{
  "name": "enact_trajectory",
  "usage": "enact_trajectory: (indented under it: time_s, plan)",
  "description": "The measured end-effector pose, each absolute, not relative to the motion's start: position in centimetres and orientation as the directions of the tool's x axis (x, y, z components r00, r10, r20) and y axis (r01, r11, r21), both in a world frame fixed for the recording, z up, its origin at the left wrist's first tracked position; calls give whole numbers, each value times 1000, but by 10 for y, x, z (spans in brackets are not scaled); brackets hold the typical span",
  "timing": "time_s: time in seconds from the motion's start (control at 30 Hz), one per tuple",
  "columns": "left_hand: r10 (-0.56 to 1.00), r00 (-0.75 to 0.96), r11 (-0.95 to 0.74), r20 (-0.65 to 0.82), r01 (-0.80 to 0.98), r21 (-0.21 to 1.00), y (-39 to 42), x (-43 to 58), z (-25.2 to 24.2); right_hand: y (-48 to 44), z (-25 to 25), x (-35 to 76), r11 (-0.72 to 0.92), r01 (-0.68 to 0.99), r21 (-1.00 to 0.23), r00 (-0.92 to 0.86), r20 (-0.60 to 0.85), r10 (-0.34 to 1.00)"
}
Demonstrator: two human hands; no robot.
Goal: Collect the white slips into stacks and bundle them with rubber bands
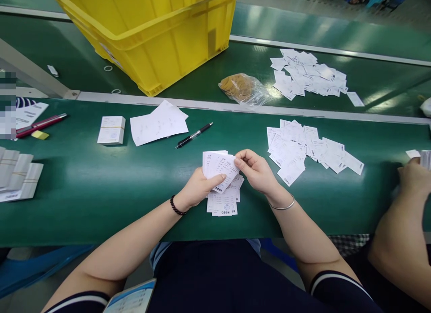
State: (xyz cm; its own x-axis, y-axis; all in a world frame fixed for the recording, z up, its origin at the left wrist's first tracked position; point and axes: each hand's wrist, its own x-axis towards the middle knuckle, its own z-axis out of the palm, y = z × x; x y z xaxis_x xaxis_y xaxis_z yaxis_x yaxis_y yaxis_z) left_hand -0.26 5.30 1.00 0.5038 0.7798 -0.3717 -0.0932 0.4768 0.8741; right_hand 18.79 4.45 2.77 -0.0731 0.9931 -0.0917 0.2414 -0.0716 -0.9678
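My left hand (201, 186) holds a small fan of white printed cards (225, 169), its thumb pressed across their faces. At the fan's upper right edge, my right hand (253, 170) pinches a card corner between thumb and fingers. Below the fan, more printed cards (225, 203) with a round blue stamp lie on the green table. To the right of my hands spreads a loose heap of similar cards (291, 147). A black pen (194, 135) lies beyond my left hand, beside some white paper sheets (158, 123).
A banded card stack (111, 130) stands at left, with several more bundles (20, 174) at the far left edge. Behind are a yellow crate (175, 48), a bag of rubber bands (240, 87) and another card heap (310, 75). A co-worker's arm (404, 214) reaches in at right.
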Motion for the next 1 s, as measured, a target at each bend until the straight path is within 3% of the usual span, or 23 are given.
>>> enact_trajectory:
  time_s: [0.27,0.63,0.83,0.9,1.0]
  plan:
    - [828,431,472,-358,-193,860,55,-1,10,43,25,184,-65,157,-985,-12,-68,998]
    - [869,377,424,-321,-232,876,59,-3,13,39,25,184,-24,226,-974,-30,-32,999]
    - [955,114,296,-274,-354,887,79,-13,20,40,32,190,-148,402,-904,-122,-213,969]
    - [955,109,297,-276,-357,886,82,-14,21,40,32,188,-134,486,-864,-160,-239,958]
    - [941,185,331,-284,-327,885,78,-11,22,40,27,185,-25,611,-792,-172,-163,972]
